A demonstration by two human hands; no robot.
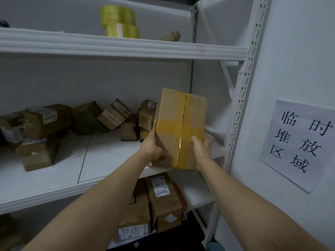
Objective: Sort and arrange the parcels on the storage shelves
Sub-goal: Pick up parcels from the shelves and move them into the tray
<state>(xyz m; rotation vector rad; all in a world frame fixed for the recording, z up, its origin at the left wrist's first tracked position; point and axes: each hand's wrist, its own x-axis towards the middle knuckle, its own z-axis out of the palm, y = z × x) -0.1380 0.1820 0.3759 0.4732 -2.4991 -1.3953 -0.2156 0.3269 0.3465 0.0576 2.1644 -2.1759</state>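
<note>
A white metal rack (pixel 241 98) is standing against a pale wall, and a paper sign (pixel 299 142) with black characters is hanging on the wall to its right. On the upper shelf (pixel 126 46), two rolls of yellow tape (pixel 119 20) are sitting stacked, with a brown object (pixel 171 36) lying just to their right. Along the back of the middle shelf (pixel 108 156), a jumble of small cardboard parcels (pixel 112 115) is lying tilted and leaning on one another, while more labelled ones (pixel 45 118) are piling up at the left end. At the right end of this shelf, over its front edge, both arms are reaching in and holding a taped parcel (pixel 179 127) upright, its face crossed with yellow tape. The left hand (pixel 154 147) is gripping its lower left side, thumb lying up along the edge. The right hand (pixel 203 145) is gripping the lower right side, thumb pressing on the front face and fingers going behind. Whether its bottom is touching the shelf cannot be told. On the shelf below, labelled boxes (pixel 163 200) are standing close together.
</note>
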